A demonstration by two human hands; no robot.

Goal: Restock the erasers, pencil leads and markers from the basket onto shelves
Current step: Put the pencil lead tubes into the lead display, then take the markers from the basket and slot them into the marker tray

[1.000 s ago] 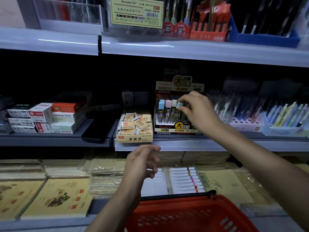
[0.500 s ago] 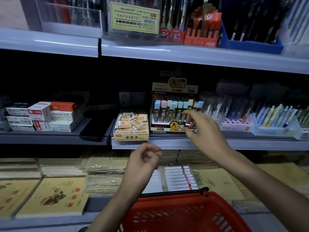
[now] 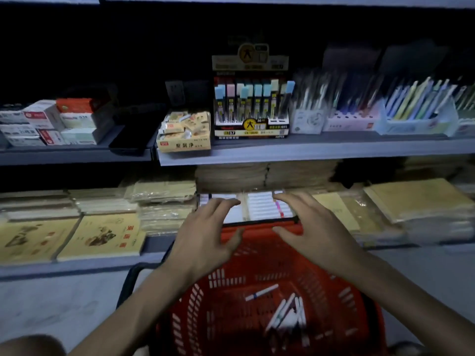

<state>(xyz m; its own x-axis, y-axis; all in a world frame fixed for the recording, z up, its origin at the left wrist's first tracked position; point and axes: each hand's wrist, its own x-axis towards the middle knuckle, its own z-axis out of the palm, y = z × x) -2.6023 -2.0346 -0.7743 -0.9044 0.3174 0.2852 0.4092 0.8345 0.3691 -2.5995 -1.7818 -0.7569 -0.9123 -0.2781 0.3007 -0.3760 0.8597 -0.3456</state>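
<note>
So both hands are empty right now. The left hand [image 3: 205,235] and right hand [image 3: 313,232] hang over the far rim of the red basket [image 3: 205,317], fingers spread and relaxed, gripping nothing. What's left to shelve looks like markers. A little heap of white markers [image 3: 286,314] sits on the basket floor toward its right side, plus one loose marker [image 3: 261,292] just beside it, a bit further in. All of that lies below the hands and back toward the person, so the next reach is down and inward, not forward. The heap runs diagonally, near ends to the left and far ends to the right, and the loose one lies more crosswise. I'd say the right hand is nearer and has the easier angle, coming across the barrels. Their home seems to be the rows of markers on the lower shelf [image 3: 264,205], right past the fingertips. The pencil lead display [image 3: 252,106] and eraser box [image 3: 184,133] on the shelf above look full already. It's dim and blurry, so I can't count the markers.
</note>
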